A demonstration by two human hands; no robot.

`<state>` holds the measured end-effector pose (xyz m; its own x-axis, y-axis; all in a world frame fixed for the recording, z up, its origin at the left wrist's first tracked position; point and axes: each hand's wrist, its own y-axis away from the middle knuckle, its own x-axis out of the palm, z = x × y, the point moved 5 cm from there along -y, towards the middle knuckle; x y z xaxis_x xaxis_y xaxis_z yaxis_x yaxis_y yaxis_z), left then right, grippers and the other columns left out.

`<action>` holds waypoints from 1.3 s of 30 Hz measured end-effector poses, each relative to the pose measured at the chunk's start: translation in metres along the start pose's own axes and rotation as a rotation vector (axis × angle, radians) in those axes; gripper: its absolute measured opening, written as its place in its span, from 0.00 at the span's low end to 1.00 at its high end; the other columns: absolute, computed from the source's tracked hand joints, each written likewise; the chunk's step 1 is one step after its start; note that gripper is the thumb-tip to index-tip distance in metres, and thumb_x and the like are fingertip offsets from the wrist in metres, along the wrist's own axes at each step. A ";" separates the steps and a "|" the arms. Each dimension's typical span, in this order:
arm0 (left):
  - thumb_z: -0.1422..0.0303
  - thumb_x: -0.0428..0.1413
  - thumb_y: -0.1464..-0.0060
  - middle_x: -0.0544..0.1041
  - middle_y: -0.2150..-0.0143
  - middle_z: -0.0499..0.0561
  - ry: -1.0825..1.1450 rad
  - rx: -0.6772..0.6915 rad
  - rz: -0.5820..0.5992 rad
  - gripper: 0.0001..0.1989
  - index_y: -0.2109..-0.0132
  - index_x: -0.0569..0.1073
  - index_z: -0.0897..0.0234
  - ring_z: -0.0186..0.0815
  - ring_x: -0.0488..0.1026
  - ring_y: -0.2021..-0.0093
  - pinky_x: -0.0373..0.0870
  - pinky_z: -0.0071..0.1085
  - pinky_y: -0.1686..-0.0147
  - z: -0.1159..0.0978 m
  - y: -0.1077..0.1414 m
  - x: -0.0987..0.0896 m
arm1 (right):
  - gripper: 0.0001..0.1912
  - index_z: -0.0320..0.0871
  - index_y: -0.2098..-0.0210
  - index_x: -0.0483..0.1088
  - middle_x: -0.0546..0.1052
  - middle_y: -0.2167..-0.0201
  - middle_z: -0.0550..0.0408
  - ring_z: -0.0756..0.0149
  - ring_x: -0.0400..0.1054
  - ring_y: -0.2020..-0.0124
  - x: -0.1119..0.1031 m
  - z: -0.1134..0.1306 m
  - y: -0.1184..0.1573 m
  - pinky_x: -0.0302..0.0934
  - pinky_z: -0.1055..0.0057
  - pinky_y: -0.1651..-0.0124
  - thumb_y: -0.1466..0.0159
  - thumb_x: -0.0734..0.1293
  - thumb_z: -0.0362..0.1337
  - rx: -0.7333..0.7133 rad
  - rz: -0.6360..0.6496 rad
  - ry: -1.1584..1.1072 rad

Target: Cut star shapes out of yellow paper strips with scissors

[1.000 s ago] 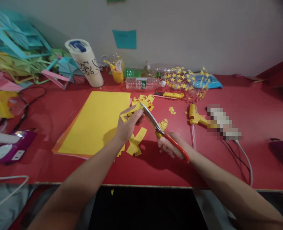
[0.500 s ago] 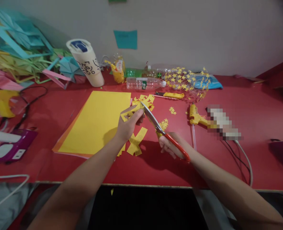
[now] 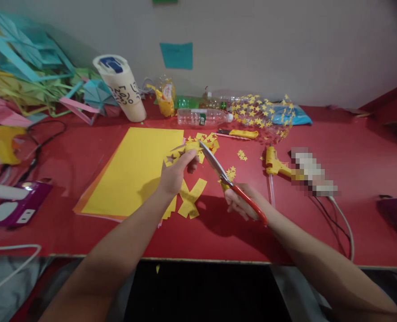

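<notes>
Between the thumb and fingers of my left hand (image 3: pixel 178 172) is a yellow paper strip (image 3: pixel 174 155) with star-shaped holes cut in it. My right hand (image 3: pixel 240 201) grips the red-handled scissors (image 3: pixel 220 170), their blade tips at the right end of the strip. Star-cut paper scraps (image 3: pixel 209 142) lie behind the strip on the red table. Small cut stars (image 3: pixel 231 172) rest beside the scissor blades, partly hidden by them. Nearer me, crossed yellow strips (image 3: pixel 191 199) lie between my hands.
A stack of yellow paper (image 3: pixel 134 170) lies at left. Behind are a tumbler (image 3: pixel 121 89), a plastic bottle (image 3: pixel 201 117), a yellow cutter (image 3: pixel 240 133) and a star-covered bottle (image 3: pixel 255 112). At right, a yellow glue gun (image 3: pixel 275 163) sits near a pixelated object (image 3: pixel 314 172) with cords.
My left hand has shifted slightly left and down with the strip, baring more of its star holes. The scissors have moved a little, their tips still at the strip's end.
</notes>
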<state>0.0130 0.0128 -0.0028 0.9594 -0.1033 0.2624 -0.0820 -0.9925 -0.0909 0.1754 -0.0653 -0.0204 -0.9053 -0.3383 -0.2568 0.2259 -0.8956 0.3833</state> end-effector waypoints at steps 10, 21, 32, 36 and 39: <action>0.64 0.55 0.52 0.70 0.81 0.45 0.066 -0.047 -0.018 0.10 0.77 0.70 0.64 0.24 0.64 0.81 0.62 0.23 0.81 -0.001 -0.005 0.000 | 0.24 0.45 0.83 0.57 0.56 0.94 0.68 0.77 0.52 0.93 0.002 -0.002 -0.002 0.56 0.73 0.84 0.48 0.65 0.58 -0.023 -0.017 -0.026; 0.69 0.53 0.51 0.70 0.81 0.45 -0.001 0.066 -0.012 0.09 0.77 0.70 0.64 0.23 0.64 0.80 0.63 0.22 0.79 -0.007 -0.007 -0.004 | 0.25 0.45 0.82 0.57 0.57 0.93 0.67 0.77 0.53 0.91 0.001 -0.001 -0.001 0.60 0.71 0.79 0.49 0.66 0.59 -0.054 0.017 -0.003; 0.72 0.53 0.54 0.68 0.81 0.45 -0.097 0.105 0.050 0.07 0.77 0.70 0.64 0.24 0.64 0.81 0.64 0.24 0.80 -0.009 -0.012 -0.006 | 0.23 0.44 0.81 0.56 0.59 0.91 0.66 0.77 0.54 0.90 0.000 -0.003 -0.001 0.59 0.72 0.78 0.45 0.65 0.55 -0.069 0.088 0.046; 0.72 0.54 0.54 0.69 0.81 0.45 -0.091 0.103 0.065 0.06 0.77 0.71 0.64 0.24 0.64 0.81 0.64 0.24 0.80 -0.008 -0.012 -0.007 | 0.21 0.44 0.80 0.58 0.59 0.92 0.67 0.77 0.54 0.90 0.001 -0.001 0.000 0.61 0.72 0.76 0.44 0.64 0.54 -0.070 0.096 0.041; 0.72 0.54 0.54 0.69 0.81 0.45 -0.095 0.115 0.074 0.06 0.77 0.71 0.64 0.24 0.65 0.81 0.64 0.24 0.80 -0.008 -0.013 -0.008 | 0.22 0.45 0.81 0.58 0.58 0.93 0.67 0.76 0.54 0.90 0.000 -0.001 -0.001 0.63 0.70 0.73 0.44 0.64 0.54 -0.073 0.098 0.047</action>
<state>0.0047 0.0255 0.0038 0.9736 -0.1635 0.1592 -0.1270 -0.9678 -0.2173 0.1757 -0.0647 -0.0214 -0.8601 -0.4369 -0.2634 0.3398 -0.8757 0.3431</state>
